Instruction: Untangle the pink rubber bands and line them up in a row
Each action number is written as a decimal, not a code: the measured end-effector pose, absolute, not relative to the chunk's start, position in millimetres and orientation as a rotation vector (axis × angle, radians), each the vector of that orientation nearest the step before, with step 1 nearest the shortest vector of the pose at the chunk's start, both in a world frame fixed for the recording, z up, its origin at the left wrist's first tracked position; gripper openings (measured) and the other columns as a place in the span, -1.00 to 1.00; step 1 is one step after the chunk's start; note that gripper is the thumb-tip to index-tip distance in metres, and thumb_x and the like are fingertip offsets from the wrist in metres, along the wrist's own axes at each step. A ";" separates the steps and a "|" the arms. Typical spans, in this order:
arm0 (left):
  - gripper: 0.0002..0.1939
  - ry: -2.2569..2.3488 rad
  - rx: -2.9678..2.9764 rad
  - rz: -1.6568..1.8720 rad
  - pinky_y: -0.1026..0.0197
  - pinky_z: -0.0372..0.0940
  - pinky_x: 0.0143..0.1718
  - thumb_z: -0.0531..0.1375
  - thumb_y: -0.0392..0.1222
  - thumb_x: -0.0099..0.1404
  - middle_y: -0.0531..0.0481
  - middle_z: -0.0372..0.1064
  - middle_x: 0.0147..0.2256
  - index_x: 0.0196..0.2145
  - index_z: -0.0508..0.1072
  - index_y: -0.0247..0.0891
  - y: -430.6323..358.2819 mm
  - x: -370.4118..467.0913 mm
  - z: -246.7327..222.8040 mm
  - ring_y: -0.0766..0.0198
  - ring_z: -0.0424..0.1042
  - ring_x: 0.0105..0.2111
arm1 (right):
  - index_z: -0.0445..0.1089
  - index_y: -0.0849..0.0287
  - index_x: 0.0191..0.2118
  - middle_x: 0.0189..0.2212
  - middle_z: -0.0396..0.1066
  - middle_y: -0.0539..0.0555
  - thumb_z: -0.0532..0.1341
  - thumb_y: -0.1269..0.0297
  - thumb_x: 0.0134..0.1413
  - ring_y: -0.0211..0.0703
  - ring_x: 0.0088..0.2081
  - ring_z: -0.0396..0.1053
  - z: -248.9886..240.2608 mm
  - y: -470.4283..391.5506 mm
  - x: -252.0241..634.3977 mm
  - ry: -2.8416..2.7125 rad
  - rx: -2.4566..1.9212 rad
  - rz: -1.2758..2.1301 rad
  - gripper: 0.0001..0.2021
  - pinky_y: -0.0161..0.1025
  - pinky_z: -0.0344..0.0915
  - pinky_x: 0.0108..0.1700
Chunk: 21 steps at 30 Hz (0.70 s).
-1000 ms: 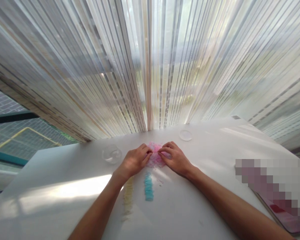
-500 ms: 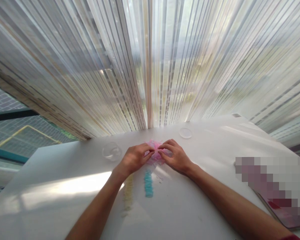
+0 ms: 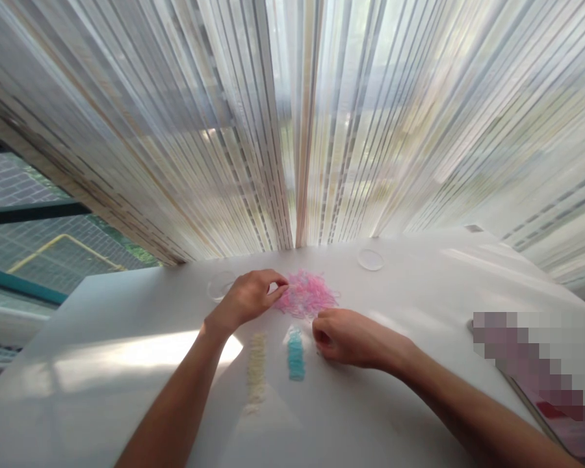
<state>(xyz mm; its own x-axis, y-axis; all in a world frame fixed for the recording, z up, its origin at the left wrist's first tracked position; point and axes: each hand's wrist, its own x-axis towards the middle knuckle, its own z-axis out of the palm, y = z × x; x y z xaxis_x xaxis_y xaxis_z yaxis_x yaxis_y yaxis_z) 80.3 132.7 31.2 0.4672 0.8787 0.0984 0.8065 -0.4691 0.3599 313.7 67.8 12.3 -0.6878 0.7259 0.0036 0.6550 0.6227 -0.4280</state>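
A loose pile of thin pink and pale strands [image 3: 309, 292] lies on the white table. At its left edge my left hand [image 3: 256, 294] has thumb and fingertips pinched together; what they hold, if anything, is too small to name. My right hand [image 3: 338, 337] is curled on the table just below the pile's right side, its fingertips turned under and hidden. Between the hands and nearer me is a short row of turquoise pieces [image 3: 296, 354]. Left of that runs a longer row of pale yellow pieces [image 3: 256, 370].
Behind my left hand sits a clear round container [image 3: 219, 285], partly covered. A clear round lid [image 3: 370, 260] lies at the back right. A blurred-out flat object [image 3: 546, 390] rests at the right edge. Striped blinds [image 3: 292, 130] hang behind the table [image 3: 141, 403].
My hands have parted. The right one moved down towards me and curled up, while the left drew back to the pile's left edge. More of the pile shows, and the view has shifted slightly.
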 end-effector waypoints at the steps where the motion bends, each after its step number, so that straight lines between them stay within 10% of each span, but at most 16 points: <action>1: -0.79 1.434 2.454 0.407 0.26 0.32 -0.28 0.20 -0.06 0.35 0.05 0.58 -0.30 -0.18 0.61 -0.15 132.6 80.5 31.2 0.29 0.43 -0.43 | 0.36 0.14 -0.52 -0.50 0.44 0.03 0.24 0.53 -0.03 -0.22 -0.49 0.27 9.5 68.2 312.7 -2.668 -1.146 0.585 -0.83 -0.28 0.05 -0.46; 21: -0.78 1.122 2.197 0.476 0.31 0.26 -0.39 0.20 -0.10 0.32 0.02 0.56 -0.40 -0.24 0.63 -0.22 129.1 92.6 29.0 0.34 0.38 -0.47 | 0.49 0.18 -0.16 -0.33 0.51 0.09 0.25 0.26 0.22 -0.18 -0.33 0.44 6.3 102.2 325.2 -2.100 -1.032 0.596 -0.86 -0.23 0.38 -0.22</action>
